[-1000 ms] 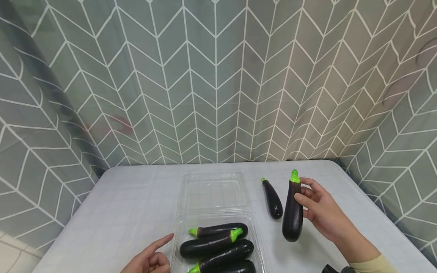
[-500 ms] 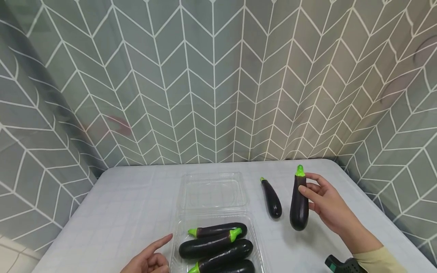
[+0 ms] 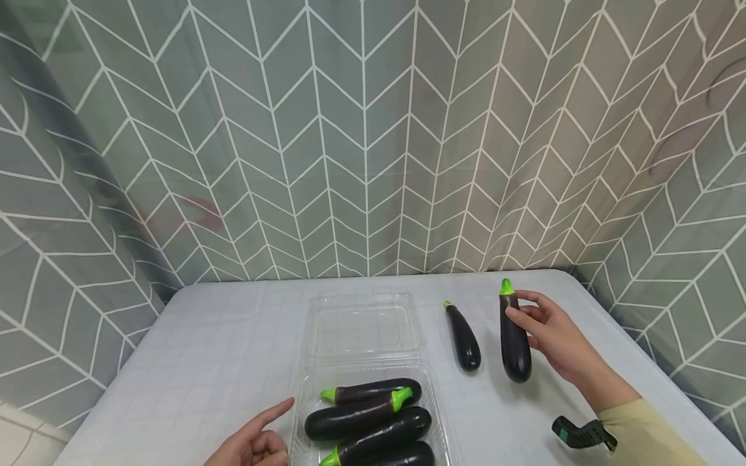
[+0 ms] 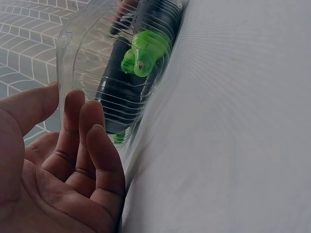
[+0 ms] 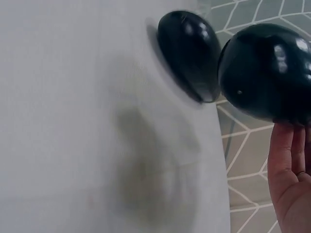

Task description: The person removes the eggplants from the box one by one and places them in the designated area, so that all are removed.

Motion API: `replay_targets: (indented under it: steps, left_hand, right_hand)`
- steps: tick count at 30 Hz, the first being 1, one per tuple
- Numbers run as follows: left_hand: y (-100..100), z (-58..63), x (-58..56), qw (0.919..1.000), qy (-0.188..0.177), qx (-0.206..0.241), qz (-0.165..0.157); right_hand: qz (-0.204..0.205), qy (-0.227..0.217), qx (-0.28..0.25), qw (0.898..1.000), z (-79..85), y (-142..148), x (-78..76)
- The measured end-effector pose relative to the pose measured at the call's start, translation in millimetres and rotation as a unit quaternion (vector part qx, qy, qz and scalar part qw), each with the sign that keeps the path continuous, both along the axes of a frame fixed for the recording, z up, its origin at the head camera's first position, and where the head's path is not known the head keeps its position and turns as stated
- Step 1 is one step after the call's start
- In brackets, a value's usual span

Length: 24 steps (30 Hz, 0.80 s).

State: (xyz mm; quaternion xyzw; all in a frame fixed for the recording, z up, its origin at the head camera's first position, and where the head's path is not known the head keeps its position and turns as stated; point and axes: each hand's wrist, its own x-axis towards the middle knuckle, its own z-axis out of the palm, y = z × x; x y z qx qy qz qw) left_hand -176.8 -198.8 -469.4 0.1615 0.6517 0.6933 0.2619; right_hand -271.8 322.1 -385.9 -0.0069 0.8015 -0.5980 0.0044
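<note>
My right hand [image 3: 553,336] holds a dark eggplant [image 3: 515,343] by its upper part, its green stem end pointing up. In the right wrist view that eggplant [image 5: 265,73] is raised over the cloth, casting a shadow. A second, slimmer eggplant [image 3: 463,340] lies on the cloth just left of it. Several eggplants [image 3: 352,417] are in a clear plastic clamshell box [image 3: 441,421], its lid [image 3: 362,330] folded back. My left hand [image 3: 253,440] is beside the box's left side, index finger extended, fingertips right at the rim in the left wrist view.
A white cloth [image 3: 221,343] covers the table. Behind and at both sides hangs a grey curtain [image 3: 373,142] with white chevron lines. A black strap-like device [image 3: 583,433] is at my right wrist, by the pale yellow sleeve [image 3: 647,433].
My right hand has carried the held eggplant slightly up and away toward the back, and its lower end has swung right. The left hand and the boxed eggplants stay put.
</note>
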Motion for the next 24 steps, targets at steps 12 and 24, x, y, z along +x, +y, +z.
replay_targets:
  steps: [12,24]
  left_hand:
    - [-1,-0.4,-2.5,0.9999,0.007,0.009,-0.012]
    - [-2,1.1,-3.1,0.999,0.002,0.036,-0.026]
  right_hand:
    - [-0.004,-0.021,0.054,0.998,-11.0,2,-27.9]
    - [0.002,-0.054,0.115,0.992,-21.1,7,-53.3]
